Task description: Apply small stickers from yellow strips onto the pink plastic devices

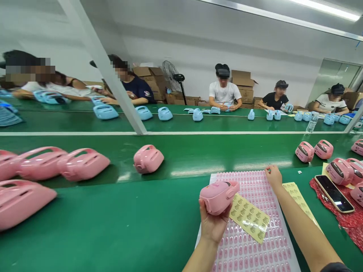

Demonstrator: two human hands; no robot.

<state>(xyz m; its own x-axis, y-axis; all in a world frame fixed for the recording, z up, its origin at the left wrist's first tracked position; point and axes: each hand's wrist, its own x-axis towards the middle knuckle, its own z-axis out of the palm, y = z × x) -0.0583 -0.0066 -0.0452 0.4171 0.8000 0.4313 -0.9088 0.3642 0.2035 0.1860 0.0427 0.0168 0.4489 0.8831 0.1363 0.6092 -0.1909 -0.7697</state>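
Observation:
My left hand [213, 223] is wrapped around a pink plastic case with a carry handle [217, 194], holding it tilted above a sheet of small pink oval stickers [255, 258]. At the sheet's far right corner is my right hand [273, 176], its fingers pinched together. What sits between those fingertips, if anything, is too small to make out. Partly under the held case, a yellow strip of printed labels [251, 219] lies across the sticker sheet. Another yellow label sheet [300, 200] rests beneath my right forearm.
Several pink cases [83, 164] stand at the left, and one pink case [149, 158] sits alone on the green belt. A phone [334, 193] lies on red wrap at the right. A white post [113, 75] rises ahead. Co-workers sit opposite with blue cases [105, 112].

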